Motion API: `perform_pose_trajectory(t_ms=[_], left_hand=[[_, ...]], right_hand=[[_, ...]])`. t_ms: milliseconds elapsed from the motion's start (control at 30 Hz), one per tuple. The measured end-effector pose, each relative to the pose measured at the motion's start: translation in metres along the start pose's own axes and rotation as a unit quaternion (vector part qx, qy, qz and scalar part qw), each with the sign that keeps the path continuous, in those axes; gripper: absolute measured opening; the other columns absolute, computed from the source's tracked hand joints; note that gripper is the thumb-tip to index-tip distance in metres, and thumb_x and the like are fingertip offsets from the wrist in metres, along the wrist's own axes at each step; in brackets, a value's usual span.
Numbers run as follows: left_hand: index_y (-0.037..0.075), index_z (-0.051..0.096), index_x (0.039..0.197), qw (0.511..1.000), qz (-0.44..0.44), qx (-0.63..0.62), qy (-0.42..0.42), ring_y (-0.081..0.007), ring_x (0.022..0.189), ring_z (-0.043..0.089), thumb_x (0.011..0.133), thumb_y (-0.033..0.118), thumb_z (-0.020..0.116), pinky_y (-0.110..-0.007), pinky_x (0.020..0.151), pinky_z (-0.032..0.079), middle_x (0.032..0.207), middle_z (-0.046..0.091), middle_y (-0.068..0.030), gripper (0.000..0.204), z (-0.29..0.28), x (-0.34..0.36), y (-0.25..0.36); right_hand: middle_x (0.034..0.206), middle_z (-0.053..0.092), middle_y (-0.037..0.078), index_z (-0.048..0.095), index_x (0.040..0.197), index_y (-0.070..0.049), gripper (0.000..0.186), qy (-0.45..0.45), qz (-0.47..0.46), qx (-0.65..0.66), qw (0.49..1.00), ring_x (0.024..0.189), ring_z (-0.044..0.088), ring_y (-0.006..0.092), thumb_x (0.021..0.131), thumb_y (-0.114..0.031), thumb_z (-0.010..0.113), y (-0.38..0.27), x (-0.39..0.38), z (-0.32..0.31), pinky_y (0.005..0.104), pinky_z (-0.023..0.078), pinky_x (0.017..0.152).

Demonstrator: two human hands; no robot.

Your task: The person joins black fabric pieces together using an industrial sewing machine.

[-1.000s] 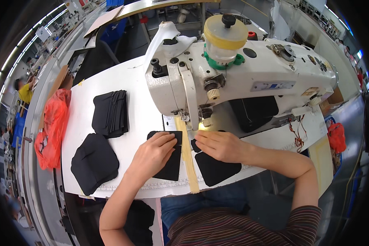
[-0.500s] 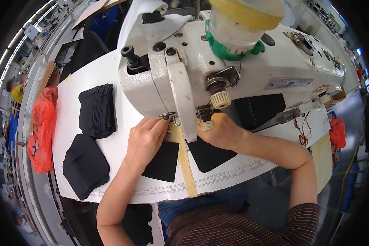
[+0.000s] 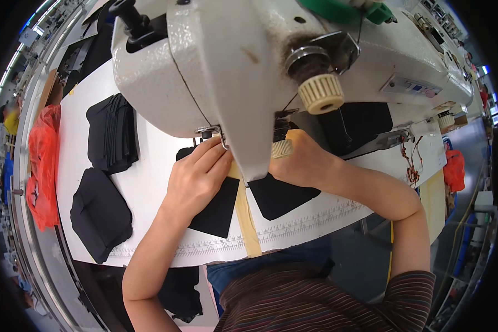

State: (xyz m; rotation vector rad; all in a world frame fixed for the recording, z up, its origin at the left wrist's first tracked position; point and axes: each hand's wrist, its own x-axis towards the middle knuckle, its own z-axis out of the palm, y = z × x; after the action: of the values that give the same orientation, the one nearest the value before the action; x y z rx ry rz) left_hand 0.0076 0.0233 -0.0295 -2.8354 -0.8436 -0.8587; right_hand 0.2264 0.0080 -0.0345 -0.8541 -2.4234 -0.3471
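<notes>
A white sewing machine (image 3: 149,88) fills the upper middle, its lever and tension knobs covering the needle area. My left hand (image 3: 198,177) is closed, fingers pressed together on a black fabric piece (image 3: 218,213) left of the lever. Some black fabric also shows beyond that hand. To the right of the lever, my right hand (image 3: 304,160) curls closed at another black fabric part (image 3: 282,196); its fingertips are hidden behind the machine. Whether the two black parts join under the machine, I cannot tell. Between them a cream strip (image 3: 245,221) runs to the table's front edge.
At left stand a black fabric stack (image 3: 112,133) and a second black pile (image 3: 100,216) nearer me. Red plastic bags (image 3: 43,166) hang along the left edge. Black fabric (image 3: 354,127) lies under the machine arm. A printed ruler (image 3: 293,239) borders the white table.
My view has come closer to the machine, which looks larger. Black fabric now shows beyond my left hand. Both hands stay beside the needle area; the piles are unchanged.
</notes>
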Motion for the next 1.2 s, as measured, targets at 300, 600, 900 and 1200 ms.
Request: perform_pose_trajectory(t_ms=[300, 600, 900, 1200], left_hand=[[0.001, 0.068, 0.098, 1.000, 0.017, 0.018, 0.000, -0.0200, 0.075, 0.063, 0.070, 0.001, 0.073, -0.030, 0.060, 0.055, 0.102, 0.068, -0.0079, 0.028, 0.003, -0.001, 0.000], [0.001, 0.068, 0.097, 1.000, 0.020, 0.019, -0.004, -0.0221, 0.081, 0.065, 0.071, 0.002, 0.072, -0.031, 0.063, 0.056, 0.102, 0.068, -0.0084, 0.026, 0.006, 0.001, -0.001], [-0.002, 0.068, 0.092, 1.000, 0.017, 0.024, 0.006, -0.0234, 0.098, 0.065, 0.069, 0.001, 0.065, -0.030, 0.069, 0.057, 0.094, 0.066, -0.0100, 0.023, 0.004, 0.004, -0.001], [-0.002, 0.068, 0.089, 1.000, -0.004, -0.015, -0.002, -0.0225, 0.092, 0.066, 0.070, -0.002, 0.066, -0.030, 0.066, 0.057, 0.095, 0.066, -0.0102, 0.019, 0.000, 0.004, 0.000]], right_hand=[[0.069, 0.051, 0.004, 0.057, 0.062, -0.007, 0.009, 0.000, -0.011, -0.003, 1.000, 0.071, 0.058, 0.0177, 0.061, -0.010, 0.066, -0.002, -0.001, 0.000, 0.0273, 0.050, 0.057], [0.068, 0.051, 0.005, 0.057, 0.061, -0.006, 0.009, -0.019, -0.012, -0.002, 1.000, 0.070, 0.058, 0.0181, 0.061, -0.009, 0.066, 0.000, -0.004, -0.002, 0.0272, 0.051, 0.055], [0.067, 0.053, 0.004, 0.062, 0.075, -0.003, 0.011, 0.005, -0.003, -0.003, 1.000, 0.069, 0.059, 0.0176, 0.066, -0.009, 0.065, 0.000, -0.001, 0.009, 0.0278, 0.051, 0.052], [0.076, 0.057, 0.004, 0.063, 0.081, -0.003, 0.010, -0.052, 0.003, 0.025, 0.998, 0.078, 0.060, 0.0178, 0.073, -0.009, 0.063, -0.008, -0.001, -0.009, 0.0280, 0.052, 0.063]])
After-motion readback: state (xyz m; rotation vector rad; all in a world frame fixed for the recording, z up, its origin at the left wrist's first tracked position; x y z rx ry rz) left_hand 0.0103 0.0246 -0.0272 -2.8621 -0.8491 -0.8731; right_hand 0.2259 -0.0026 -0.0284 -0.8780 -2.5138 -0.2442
